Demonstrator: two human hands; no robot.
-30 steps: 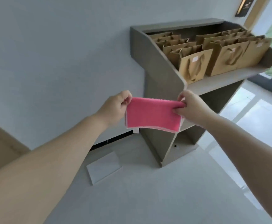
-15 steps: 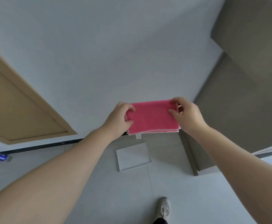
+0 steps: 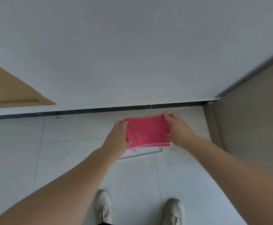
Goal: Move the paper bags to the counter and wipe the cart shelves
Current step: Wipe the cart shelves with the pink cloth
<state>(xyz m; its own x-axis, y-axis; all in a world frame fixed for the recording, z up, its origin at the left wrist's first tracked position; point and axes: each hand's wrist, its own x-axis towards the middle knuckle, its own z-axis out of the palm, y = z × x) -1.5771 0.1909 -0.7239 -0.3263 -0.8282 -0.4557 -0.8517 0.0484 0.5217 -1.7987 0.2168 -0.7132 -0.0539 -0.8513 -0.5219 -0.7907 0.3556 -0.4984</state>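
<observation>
the folded pink cloth [image 3: 146, 130] is held up in the air over the tiled floor [image 3: 51, 159], stretched flat between both hands, its white-edged layers showing along the near side. the left hand [image 3: 118, 138] has its grip pinched on the cloth's left edge, fingers curled over the top and thumb underneath at the lower corner. the right hand [image 3: 178, 129] pinches the right edge the same way, fingers wrapped over the upper corner and thumb pressed on the pink face lower down. just below the cloth, partly hidden by it and by the left hand, a flat white panel [image 3: 142, 153] lies on the floor. a dark baseboard [image 3: 100, 109] runs along the foot of the pale wall [image 3: 132, 46] behind. a grey upright side of a unit [image 3: 254, 119] stands at the right, and a tan wooden piece [image 3: 7, 88] juts in at the left. two pale sneakers [image 3: 104, 207] stand at the bottom of the view.
</observation>
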